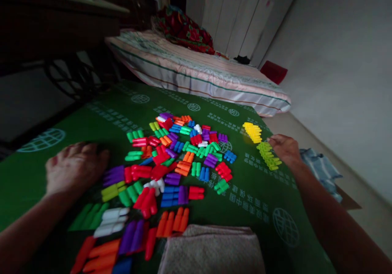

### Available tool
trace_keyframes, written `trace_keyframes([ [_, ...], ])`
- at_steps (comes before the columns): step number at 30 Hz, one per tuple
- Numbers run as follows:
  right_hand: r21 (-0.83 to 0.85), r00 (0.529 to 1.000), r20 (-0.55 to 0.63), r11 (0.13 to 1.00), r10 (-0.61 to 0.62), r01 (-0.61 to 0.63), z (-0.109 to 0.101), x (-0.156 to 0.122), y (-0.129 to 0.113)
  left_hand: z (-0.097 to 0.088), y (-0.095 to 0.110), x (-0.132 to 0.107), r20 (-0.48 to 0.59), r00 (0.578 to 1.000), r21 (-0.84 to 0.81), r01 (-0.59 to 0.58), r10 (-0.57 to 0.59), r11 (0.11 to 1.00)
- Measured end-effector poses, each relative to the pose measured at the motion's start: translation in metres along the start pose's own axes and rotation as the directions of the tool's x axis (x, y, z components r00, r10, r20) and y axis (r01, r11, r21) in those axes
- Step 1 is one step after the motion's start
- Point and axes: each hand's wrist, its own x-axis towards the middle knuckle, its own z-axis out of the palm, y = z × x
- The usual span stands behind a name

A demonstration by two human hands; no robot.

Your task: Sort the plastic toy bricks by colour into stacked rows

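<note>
My left hand (75,165) rests palm down on the green board (202,108), fingers spread and slightly blurred, just left of a purple toy block (114,176). On the right, my right hand (285,146) has its fingers bent together at the upper end of a row of yellow-green toy blocks (269,156). Its fingertips seem closed on the end block, though they partly cover it. Right behind that row lies a row of yellow toy blocks (252,132). Loose plastic blocks in red, orange, blue, green, purple and white are scattered across the middle, such as an orange one (184,163).
A folded grey cloth (214,249) lies at the near edge. Beyond the board stands a bed (196,67) with a red flowered blanket (194,33). A dark sewing-machine table (58,25) is at the left. Blue-striped fabric (320,170) lies beside the board at right.
</note>
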Motion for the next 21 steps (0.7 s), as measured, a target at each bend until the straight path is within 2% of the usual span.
trace_keyframes([
  [4,0.155,0.99,0.074,0.982,-0.122,0.11,0.016,-0.029,-0.04,-0.003,0.006,-0.015,-0.023,0.998,0.025,-0.054,0.055,0.998],
  [7,0.318,0.944,0.171,0.922,-0.284,0.22,0.03,-0.059,-0.083,0.004,0.003,-0.018,-0.053,0.998,0.044,-0.035,0.038,0.998],
  [9,0.404,0.873,0.223,0.856,-0.435,0.323,0.036,-0.082,-0.119,0.008,0.002,-0.019,-0.067,0.997,0.048,-0.029,0.032,0.998],
  [12,0.49,0.716,0.258,0.726,-0.649,0.482,0.038,-0.118,-0.177,0.009,0.002,-0.021,-0.076,0.997,0.043,-0.027,0.03,0.999],
  [14,0.515,0.625,0.241,0.643,-0.743,0.566,0.038,-0.14,-0.215,0.01,0.002,-0.022,-0.084,0.996,0.037,-0.024,0.027,0.999],
  [16,0.504,0.527,0.248,0.573,-0.813,0.646,0.038,-0.16,-0.251,0.01,0.001,-0.023,-0.095,0.995,0.028,-0.02,0.023,0.999],
  [19,0.441,0.412,0.28,0.497,-0.867,0.747,0.044,-0.184,-0.296,0.011,0.0,-0.023,-0.108,0.994,0.014,-0.022,0.023,1.0],
  [21,0.375,0.381,0.317,0.484,-0.868,0.79,0.05,-0.196,-0.319,0.011,-0.001,-0.023,-0.115,0.993,0.005,-0.025,0.026,1.0],
])
